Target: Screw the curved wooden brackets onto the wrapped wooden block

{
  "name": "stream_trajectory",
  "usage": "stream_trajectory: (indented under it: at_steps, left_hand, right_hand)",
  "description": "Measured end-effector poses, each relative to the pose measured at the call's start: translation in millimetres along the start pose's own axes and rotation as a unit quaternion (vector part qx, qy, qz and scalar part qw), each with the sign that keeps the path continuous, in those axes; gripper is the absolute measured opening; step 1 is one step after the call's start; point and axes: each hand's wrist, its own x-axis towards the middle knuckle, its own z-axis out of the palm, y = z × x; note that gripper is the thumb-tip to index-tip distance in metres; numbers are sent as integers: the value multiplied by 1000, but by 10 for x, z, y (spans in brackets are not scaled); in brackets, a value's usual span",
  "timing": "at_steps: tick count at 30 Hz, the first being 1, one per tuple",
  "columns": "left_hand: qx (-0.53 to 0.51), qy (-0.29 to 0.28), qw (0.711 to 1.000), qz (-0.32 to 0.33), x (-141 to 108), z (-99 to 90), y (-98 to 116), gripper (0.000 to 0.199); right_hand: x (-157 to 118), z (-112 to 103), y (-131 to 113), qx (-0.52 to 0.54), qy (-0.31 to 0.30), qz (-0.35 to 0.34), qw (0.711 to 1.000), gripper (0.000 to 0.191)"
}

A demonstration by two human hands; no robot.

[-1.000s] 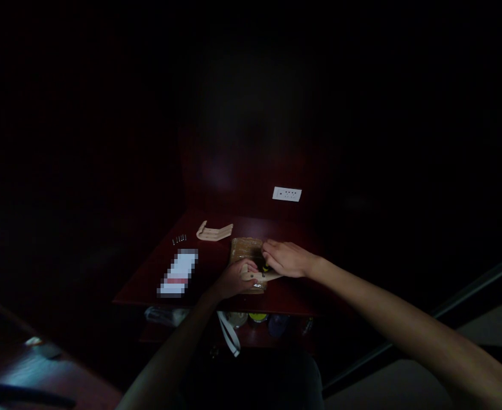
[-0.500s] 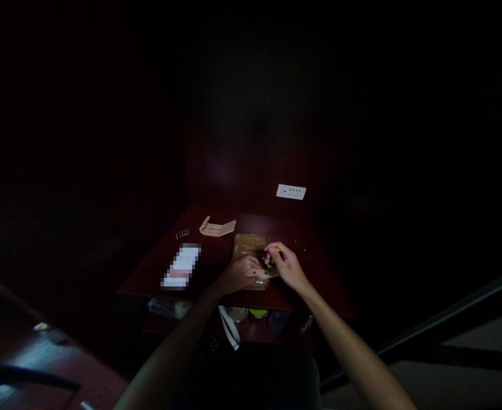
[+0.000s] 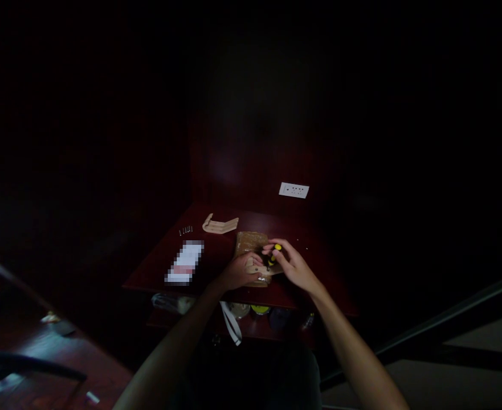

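Your left hand's (image 3: pixel 237 273) fingers grip the pale wooden piece (image 3: pixel 262 271), which lies across the near half of the brown wrapped block (image 3: pixel 251 242), long axis running left to right. Your right hand (image 3: pixel 293 267), nearer the wood's right end, has its fingers around the yellow-and-black screwdriver (image 3: pixel 272 259), pointing down over the block's right side. No brand, label or writing is legible.

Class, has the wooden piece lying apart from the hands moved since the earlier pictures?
No: against the socket, the wooden piece keeps its place on the desk; both shift together in the picture.
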Motion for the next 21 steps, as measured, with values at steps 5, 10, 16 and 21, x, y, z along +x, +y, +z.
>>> stream_trajectory:
  at_steps: [5, 10, 16, 21]
  left_hand:
    - [0, 2, 1000, 13, -2, 13, -31, 28]
    - [5, 4, 1000, -4, -9, 13, -39, 30]
    - [11, 6, 1000, -11, -8, 13, -73, 32]
    - [1, 0, 1000, -4, -7, 6, -40, 32]
  right_hand:
    - [6, 122, 99, -47, 47, 39, 997, 39]
    - [0, 177, 81, -102, 116, 23, 988, 42]
    - [-90, 134, 24, -129, 91, -39, 987, 39]
    - [-135, 30, -22, -138, 51, -65, 987, 41]
